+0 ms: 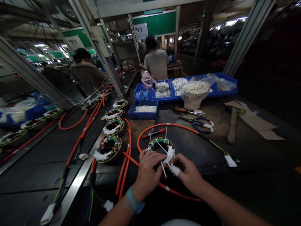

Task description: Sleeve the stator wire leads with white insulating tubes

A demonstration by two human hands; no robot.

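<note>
A motor stator point(154, 143) with a green and red wound rim lies on the bench in front of me, with several thin white cable ties point(166, 133) sticking up from it. My left hand point(149, 164) is closed over its near left edge, fingertips beside a white wrapped lead bundle point(170, 153). My right hand point(189, 172) pinches a cable tie at the near right edge; its thumb is wrapped in white tape point(175, 170). Another tie end point(164, 170) points down between my hands. Fingers hide the stator's near side. An orange cable point(162, 125) loops behind the stator.
Finished-looking stators point(108, 150) stand in a row at left, beside orange cables point(84, 135). Behind are a small blue tray point(143, 115) of white pieces, blue bins and a bag of ties point(196, 91). Scissors point(203, 125), a red marker point(154, 133) and a hammer point(232, 125) lie around.
</note>
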